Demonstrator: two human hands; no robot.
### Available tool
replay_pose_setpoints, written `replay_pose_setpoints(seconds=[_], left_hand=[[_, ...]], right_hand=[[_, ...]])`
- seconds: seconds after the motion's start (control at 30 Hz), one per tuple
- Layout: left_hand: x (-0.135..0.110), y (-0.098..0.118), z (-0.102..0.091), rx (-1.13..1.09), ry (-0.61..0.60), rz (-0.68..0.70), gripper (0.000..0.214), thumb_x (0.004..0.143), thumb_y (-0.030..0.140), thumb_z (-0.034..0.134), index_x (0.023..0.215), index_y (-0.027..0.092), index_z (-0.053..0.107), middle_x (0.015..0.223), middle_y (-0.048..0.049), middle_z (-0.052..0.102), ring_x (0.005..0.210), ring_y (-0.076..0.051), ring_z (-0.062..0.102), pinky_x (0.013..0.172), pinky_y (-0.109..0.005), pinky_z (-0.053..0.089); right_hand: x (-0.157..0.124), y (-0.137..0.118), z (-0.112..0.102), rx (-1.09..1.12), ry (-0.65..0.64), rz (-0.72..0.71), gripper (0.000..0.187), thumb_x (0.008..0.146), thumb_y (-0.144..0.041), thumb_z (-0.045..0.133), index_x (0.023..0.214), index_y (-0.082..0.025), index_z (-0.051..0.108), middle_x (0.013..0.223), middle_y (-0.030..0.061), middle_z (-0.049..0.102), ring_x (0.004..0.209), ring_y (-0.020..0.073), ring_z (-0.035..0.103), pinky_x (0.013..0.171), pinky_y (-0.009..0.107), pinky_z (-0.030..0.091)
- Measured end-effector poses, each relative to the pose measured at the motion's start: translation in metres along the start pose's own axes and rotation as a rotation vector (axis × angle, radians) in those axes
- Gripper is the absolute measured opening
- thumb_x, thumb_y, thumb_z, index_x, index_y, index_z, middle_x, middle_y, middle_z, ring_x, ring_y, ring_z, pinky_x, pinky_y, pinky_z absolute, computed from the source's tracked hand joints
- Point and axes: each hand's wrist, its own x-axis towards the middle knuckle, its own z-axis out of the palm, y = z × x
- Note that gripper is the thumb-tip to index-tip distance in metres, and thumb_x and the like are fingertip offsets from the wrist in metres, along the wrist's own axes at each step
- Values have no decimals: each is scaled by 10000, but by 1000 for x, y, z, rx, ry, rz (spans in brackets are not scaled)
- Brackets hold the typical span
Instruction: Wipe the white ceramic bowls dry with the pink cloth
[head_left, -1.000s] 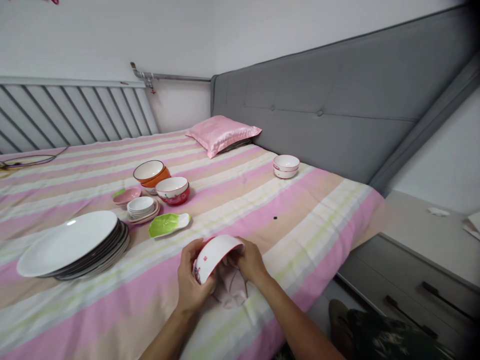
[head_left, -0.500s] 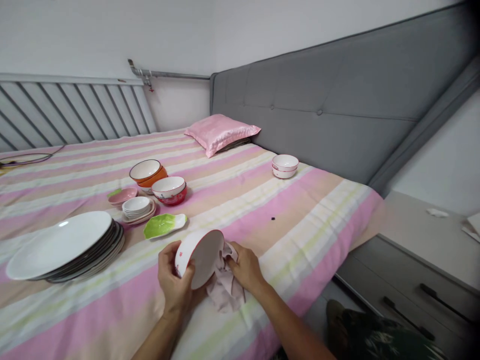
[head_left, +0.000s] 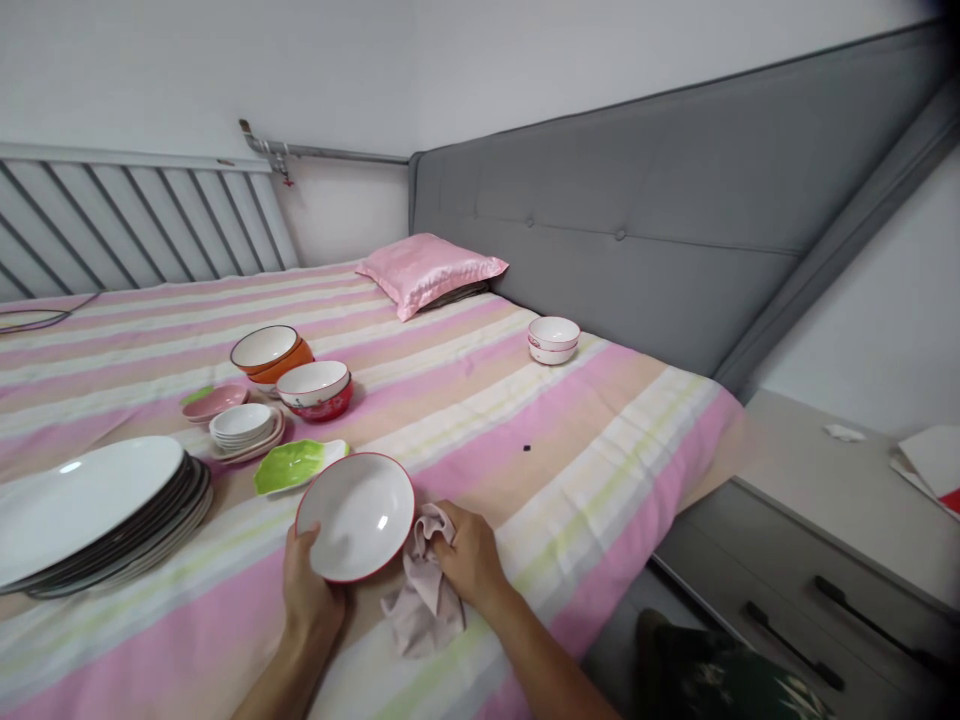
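Clamped at near centre above the striped bed (head_left: 585, 470), a red-rimmed white bowl (head_left: 360, 525), tilted with its inside toward the wearer; left hand (head_left: 311, 590) with thumb over the rim and fingers behind, probably to leave the inside open to reach. Just right, a pink cloth (head_left: 424, 605) bunched in the right hand (head_left: 469, 550), fingers closed on its upper part; contact between cloth and rim impossible to tell. At left, a stack of plates (head_left: 90, 510), seemingly piled to save room. Farther back, a green-and-white dish (head_left: 289, 467), then nested small white dishes (head_left: 241, 422), a red-and-white bowl pair (head_left: 316, 395) and orange bowls (head_left: 281, 368), apparently grouped by kind. Far right, beside the headboard (head_left: 637, 220), two stacked red-rimmed bowls (head_left: 553, 342), perhaps deliberately set apart. No brand, label or writing legible.
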Motion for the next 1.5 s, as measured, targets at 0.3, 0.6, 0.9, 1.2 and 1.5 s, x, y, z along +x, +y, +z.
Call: replay_pose_setpoints(seconds=[0.3,0.6,0.9,1.2,1.5], left_hand=[[-18,14,18,-133,24,-191,268,742,225,544,986,208,653,807,-13,648,828,-214,622,795,-343,542],[-20,36,78,-158,-21,-138,262,724,147,478,934,187,629,819,-19,619,692,-161,576,525,-242,519],[-13,45,150,-303,-86,-32,275,708,196,516,966,205,610,988,-28,621,842,-183,572,627,-279,539],[15,32,170,-331,-42,-54,245,664,197,548,902,204,606,924,-20,611,793,-163,563,550,-217,486],[48,-24,155,-291,40,-103,252,703,273,562,936,187,606,882,-23,614,785,-155,588,563,-206,460]], right_hand=[[2,3,-4,76,-2,-20,359,737,-114,498,1008,-261,685,892,-1,732,824,182,671,727,240,465],[-2,-1,-6,62,7,-194,338,737,-224,595,1072,-253,632,1030,33,667,979,220,609,894,347,457],[-13,14,-1,-111,-105,-373,615,607,-512,717,1146,-248,580,1356,86,501,1305,331,388,1073,492,305],[11,11,-17,60,77,42,294,535,-89,523,788,-235,550,760,20,609,728,213,595,687,309,503],[130,23,-91,336,172,69,281,562,-161,490,824,-183,591,720,-13,598,681,158,570,651,252,468]])
